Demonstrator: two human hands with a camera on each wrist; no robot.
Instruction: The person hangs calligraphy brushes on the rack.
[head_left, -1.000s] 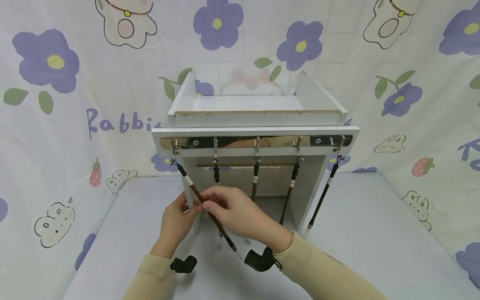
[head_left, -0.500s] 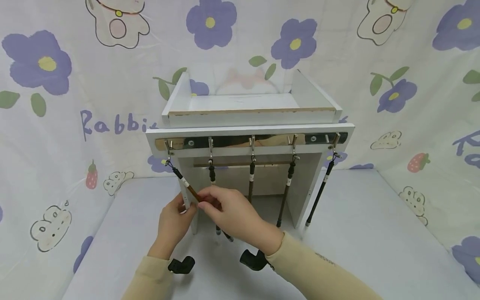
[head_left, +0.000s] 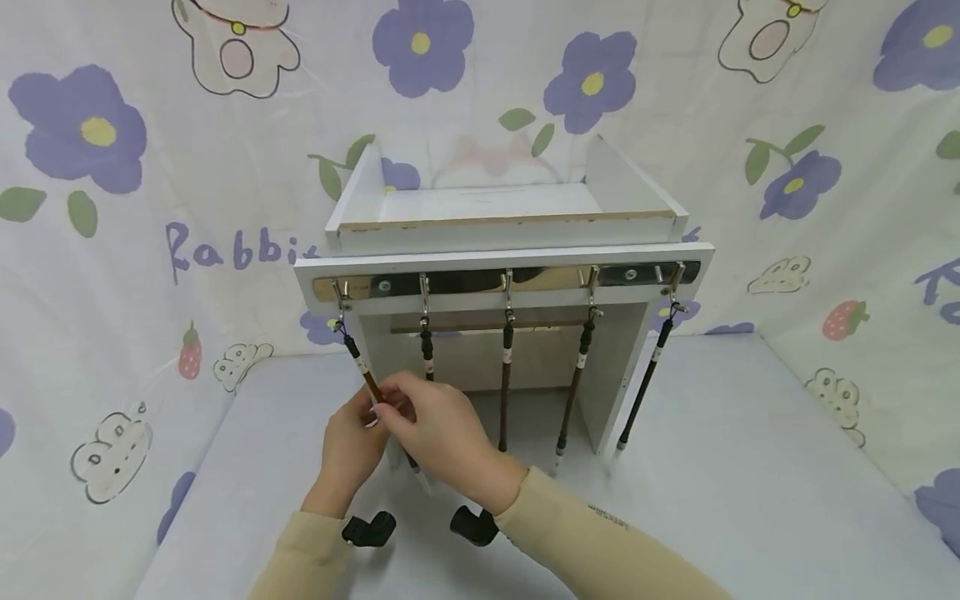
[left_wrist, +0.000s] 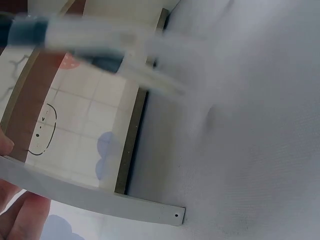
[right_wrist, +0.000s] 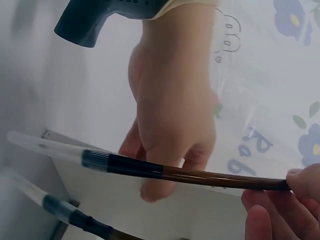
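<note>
Leftmost on the hook rail (head_left: 465,283) hangs a paintbrush with a brown handle (right_wrist: 215,178) and a pale tip under what looks like a clear cover. My right hand (head_left: 446,429) pinches its handle between thumb and fingers, and the brush slants down to the right. My left hand (head_left: 348,458) holds the front edge of the white stand's left side panel (left_wrist: 90,191), thumb on one face and fingers on the other. Several more brushes hang from the other hooks, one of them a dark-handled brush (head_left: 643,383) at the far right.
The white stand (head_left: 510,237) has an open tray on top and stands on a pale tabletop (head_left: 720,483). A flower-patterned sheet (head_left: 750,108) covers the walls behind. Black wrist cameras (head_left: 474,525) sit at both wrists.
My right hand has moved left with the brush, which now hangs more steeply. My left hand stays on the side panel. The head view has shifted slightly.
</note>
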